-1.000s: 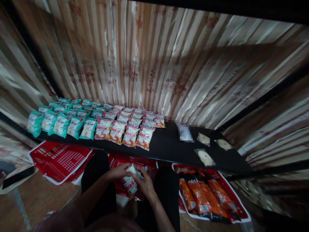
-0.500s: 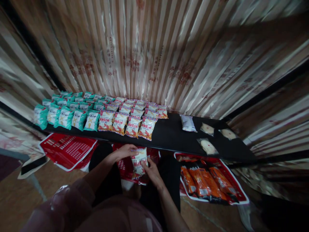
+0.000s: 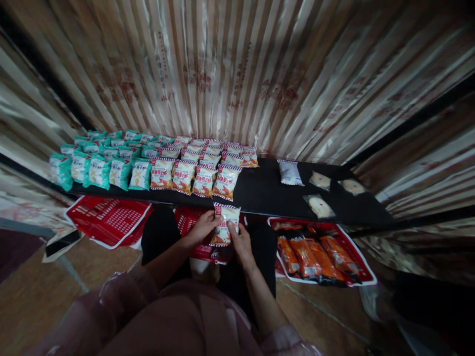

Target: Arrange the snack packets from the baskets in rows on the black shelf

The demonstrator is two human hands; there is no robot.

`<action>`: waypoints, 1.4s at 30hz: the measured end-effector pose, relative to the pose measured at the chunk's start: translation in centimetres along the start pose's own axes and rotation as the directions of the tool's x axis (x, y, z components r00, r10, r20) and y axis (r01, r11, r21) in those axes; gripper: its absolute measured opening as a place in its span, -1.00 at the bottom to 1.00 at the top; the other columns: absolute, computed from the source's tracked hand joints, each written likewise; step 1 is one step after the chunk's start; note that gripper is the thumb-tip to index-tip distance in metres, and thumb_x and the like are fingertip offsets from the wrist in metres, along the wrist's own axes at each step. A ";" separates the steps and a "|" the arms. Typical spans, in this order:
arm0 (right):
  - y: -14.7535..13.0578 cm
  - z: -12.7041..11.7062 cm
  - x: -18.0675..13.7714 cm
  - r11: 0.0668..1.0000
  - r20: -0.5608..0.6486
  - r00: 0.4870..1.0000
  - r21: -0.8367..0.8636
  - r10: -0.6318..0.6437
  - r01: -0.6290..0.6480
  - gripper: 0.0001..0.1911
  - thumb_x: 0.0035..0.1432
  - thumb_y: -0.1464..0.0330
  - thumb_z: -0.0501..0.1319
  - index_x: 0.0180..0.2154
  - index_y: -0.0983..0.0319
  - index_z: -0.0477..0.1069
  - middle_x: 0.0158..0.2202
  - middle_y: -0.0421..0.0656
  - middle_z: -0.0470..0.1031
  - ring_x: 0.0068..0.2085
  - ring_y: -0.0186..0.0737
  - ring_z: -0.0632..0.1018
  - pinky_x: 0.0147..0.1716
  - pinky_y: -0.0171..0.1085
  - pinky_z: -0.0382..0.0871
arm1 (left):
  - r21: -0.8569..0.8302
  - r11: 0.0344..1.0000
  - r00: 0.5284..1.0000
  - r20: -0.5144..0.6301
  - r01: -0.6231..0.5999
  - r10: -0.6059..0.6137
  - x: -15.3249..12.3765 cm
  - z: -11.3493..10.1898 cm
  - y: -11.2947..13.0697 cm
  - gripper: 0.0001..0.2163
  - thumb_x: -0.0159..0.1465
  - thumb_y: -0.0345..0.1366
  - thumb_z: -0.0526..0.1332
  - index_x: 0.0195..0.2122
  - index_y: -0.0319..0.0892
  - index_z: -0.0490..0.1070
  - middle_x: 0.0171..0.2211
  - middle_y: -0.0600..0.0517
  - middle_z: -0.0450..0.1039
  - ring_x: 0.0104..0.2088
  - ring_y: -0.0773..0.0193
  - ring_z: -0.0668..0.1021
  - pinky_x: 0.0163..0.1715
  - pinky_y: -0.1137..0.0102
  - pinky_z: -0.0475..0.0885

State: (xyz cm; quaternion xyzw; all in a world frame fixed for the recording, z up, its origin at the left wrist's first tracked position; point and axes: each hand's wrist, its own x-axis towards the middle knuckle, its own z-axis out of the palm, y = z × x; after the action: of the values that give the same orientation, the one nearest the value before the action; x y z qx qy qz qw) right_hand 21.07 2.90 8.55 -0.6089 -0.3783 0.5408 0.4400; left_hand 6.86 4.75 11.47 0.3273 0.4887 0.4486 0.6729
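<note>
Between my two hands is a white-and-orange snack bag (image 3: pixel 224 236) with a striped edge, held at the front edge of the black shelf (image 3: pixel 260 190). My left hand (image 3: pixel 203 226) grips its left side, and my right hand (image 3: pixel 242 241) pinches its right side with the thumb on the front. Just beyond stand rows of matching snack bags (image 3: pixel 225 181), their printing upside down to me. Left of these are several rows of teal snack bags (image 3: pixel 98 171).
A silvery-white bag (image 3: pixel 290 173) and flat clear packets (image 3: pixel 319 206) lie on the shelf's right part. Below sit a red basket with orange packages (image 3: pixel 309 254) and another red basket (image 3: pixel 107 220) at left. A pleated curtain (image 3: pixel 222 74) hangs behind.
Both hands have lifted the snack bag up and slightly right, toward the shelf edge. The bag is now more upright. The camera view has shifted a little.
</note>
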 end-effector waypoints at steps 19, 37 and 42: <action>-2.8 -2.2 0.6 0.999 -0.128 0.992 0.035 0.013 -0.008 -0.37 -0.16 -0.08 0.27 -0.20 0.29 0.44 -0.34 -0.06 0.61 -0.33 -0.08 0.59 -0.40 -0.26 0.44 | 0.037 0.999 0.993 0.119 0.020 -0.024 0.3 3.0 -1.4 -0.53 -0.06 -0.20 0.44 -0.14 -0.30 0.45 -0.23 -0.12 0.57 -0.15 0.04 0.56 -0.08 0.22 0.42; -4.3 -8.1 2.2 0.965 0.236 0.971 0.260 -0.042 -0.022 -0.47 -0.13 0.08 0.37 -0.14 0.23 0.47 -0.23 -0.09 0.60 -0.20 -0.09 0.57 -0.12 -0.16 0.39 | 0.041 0.982 0.983 0.012 -0.182 0.182 4.3 7.4 -2.7 -0.60 -0.02 -0.15 0.39 -0.21 -0.29 0.44 -0.25 -0.11 0.57 -0.24 0.12 0.59 -0.18 0.27 0.48; -4.0 -8.7 3.4 0.968 0.131 0.989 0.249 -0.065 0.031 -0.44 -0.16 0.09 0.38 -0.12 0.24 0.48 -0.24 -0.09 0.60 -0.21 -0.08 0.57 -0.14 -0.16 0.39 | 0.041 0.988 0.989 0.017 -0.149 0.149 4.5 8.6 -2.2 -0.62 0.03 -0.20 0.37 -0.16 -0.27 0.45 -0.17 -0.14 0.55 -0.14 0.10 0.58 -0.08 0.25 0.45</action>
State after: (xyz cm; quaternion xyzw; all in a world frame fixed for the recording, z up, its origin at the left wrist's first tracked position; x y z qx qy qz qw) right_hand 30.15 6.30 11.41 -0.5014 -0.3527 0.6136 0.4978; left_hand 16.19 8.01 10.52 0.3801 0.4677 0.4851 0.6336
